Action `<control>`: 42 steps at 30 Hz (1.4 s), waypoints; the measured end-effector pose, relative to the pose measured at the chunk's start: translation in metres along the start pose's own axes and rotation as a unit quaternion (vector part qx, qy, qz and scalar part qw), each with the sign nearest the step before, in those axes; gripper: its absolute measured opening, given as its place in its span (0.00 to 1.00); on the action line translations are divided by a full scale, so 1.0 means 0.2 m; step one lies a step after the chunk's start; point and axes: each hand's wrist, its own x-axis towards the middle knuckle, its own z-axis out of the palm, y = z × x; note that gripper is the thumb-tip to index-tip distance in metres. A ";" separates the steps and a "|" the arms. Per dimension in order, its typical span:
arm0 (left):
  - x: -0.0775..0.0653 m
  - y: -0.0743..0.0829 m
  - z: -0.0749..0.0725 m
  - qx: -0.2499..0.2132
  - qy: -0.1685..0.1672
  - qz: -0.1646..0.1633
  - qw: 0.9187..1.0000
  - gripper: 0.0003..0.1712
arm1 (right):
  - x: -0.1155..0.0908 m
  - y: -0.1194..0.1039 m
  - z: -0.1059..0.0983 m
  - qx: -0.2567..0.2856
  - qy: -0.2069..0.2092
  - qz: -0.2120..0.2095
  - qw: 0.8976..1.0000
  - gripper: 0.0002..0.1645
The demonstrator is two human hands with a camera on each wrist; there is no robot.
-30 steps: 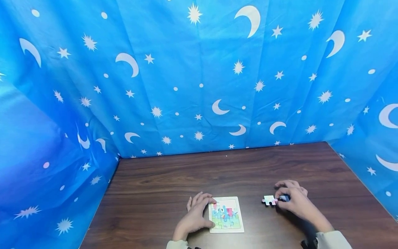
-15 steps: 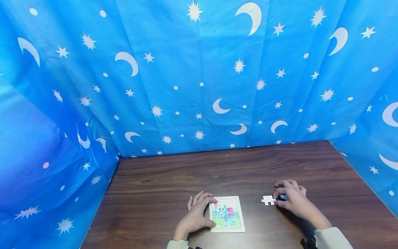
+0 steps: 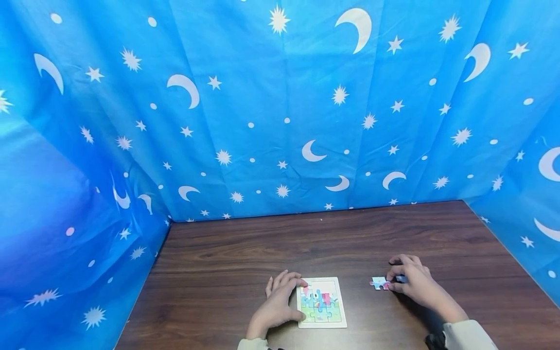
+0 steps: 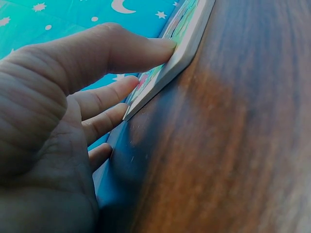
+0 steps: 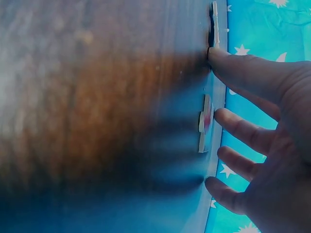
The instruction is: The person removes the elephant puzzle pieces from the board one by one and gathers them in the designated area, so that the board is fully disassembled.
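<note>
A small square jigsaw puzzle board (image 3: 322,323) with a pale rim and a colourful picture lies on the table. My left hand (image 3: 276,306) rests at its left side, thumb and index fingertip on the rim and picture, fingers fairly straight, as the left wrist view also shows. Off to the right, my right hand (image 3: 413,282) pinches a blue and pink puzzle piece (image 3: 378,283) between thumb and index finger. Under the right hand's other fingers lie more puzzle pieces (image 5: 206,124), partly hidden in the head view; how many I cannot tell.
The dark wood-grain table (image 3: 245,248) runs back to a blue curtain (image 3: 262,97) printed with white moons and stars, which also stands at the left and right sides. Bare tabletop separates the board from the loose pieces.
The held piece looked pale, then nearly white, and now shows its blue and pink print; its tilt seems to have changed. Both hands have stayed almost in place.
</note>
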 end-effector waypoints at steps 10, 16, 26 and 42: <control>0.00 0.00 0.00 0.004 -0.002 -0.007 1.000 0.35 | 0.01 -0.01 -0.02 -0.012 -0.026 0.007 1.000 0.14; 0.01 0.00 0.01 0.008 0.000 -0.003 1.000 0.35 | 0.05 -0.07 -0.05 -0.048 -0.057 0.009 0.997 0.14; 0.01 -0.01 0.01 0.006 0.000 -0.010 1.000 0.38 | 0.14 -0.22 0.00 -0.043 -0.034 -0.031 0.998 0.13; 0.00 0.01 0.00 0.029 0.014 -0.012 0.999 0.50 | 0.30 -0.51 0.17 0.016 -0.086 -0.036 0.995 0.15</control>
